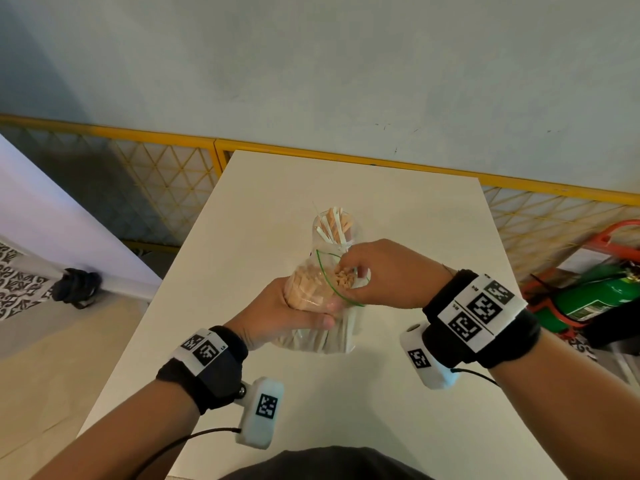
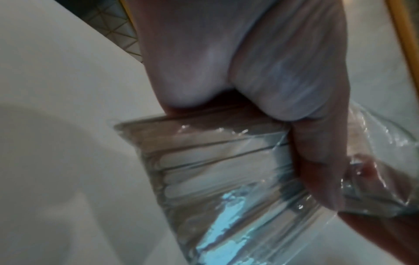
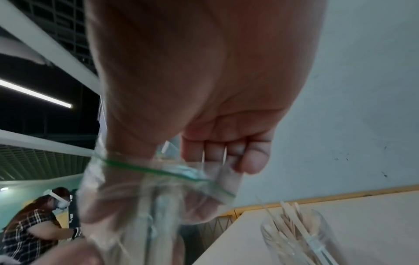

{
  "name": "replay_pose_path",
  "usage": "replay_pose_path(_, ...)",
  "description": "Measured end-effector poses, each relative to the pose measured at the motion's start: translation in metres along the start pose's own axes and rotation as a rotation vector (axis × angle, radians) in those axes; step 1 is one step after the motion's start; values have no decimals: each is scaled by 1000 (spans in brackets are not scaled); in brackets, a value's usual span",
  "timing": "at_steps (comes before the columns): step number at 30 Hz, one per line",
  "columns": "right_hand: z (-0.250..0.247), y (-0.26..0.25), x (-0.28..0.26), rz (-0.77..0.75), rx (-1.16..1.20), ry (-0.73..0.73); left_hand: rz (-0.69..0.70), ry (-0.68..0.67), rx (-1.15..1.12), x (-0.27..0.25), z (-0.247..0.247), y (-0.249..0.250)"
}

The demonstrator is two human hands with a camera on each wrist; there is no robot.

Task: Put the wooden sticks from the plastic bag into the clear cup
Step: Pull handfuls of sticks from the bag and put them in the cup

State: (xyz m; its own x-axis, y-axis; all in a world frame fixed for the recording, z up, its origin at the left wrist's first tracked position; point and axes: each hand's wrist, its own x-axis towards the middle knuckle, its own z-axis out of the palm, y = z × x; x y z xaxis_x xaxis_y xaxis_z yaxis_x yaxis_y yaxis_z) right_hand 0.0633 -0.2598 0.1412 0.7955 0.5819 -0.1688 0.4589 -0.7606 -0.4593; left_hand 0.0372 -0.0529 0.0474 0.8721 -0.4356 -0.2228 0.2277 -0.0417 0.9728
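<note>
Because your left hand (image 1: 277,315) grips the plastic bag (image 1: 313,306) upright, your right hand (image 1: 384,275) can pinch wooden sticks (image 1: 343,280) at its mouth, clear cup (image 1: 332,230) just behind.

Workshop: yellow mesh fence (image 1: 166,174), fire extinguisher (image 1: 595,299)

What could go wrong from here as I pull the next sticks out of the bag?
The left hand holds the plastic bag tilted, mouth open, so sticks might slide out onto the table. The right hand works right beside the clear cup, whose sticks already poke above the rim; a careless lift could knock it over.
</note>
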Motion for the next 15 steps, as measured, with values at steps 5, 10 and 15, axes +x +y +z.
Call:
replay_pose_path(5, 9, -3, 2, 13, 43, 34, 36, 16, -42, 0, 6, 3)
replay_pose_path(10, 24, -6, 9, 130, 453, 256, 53, 33, -179, 5, 8, 10)
replay_pose_path(15, 33, -4, 9, 142, 582, 378, 46, 41, -139, 5, 2, 9)
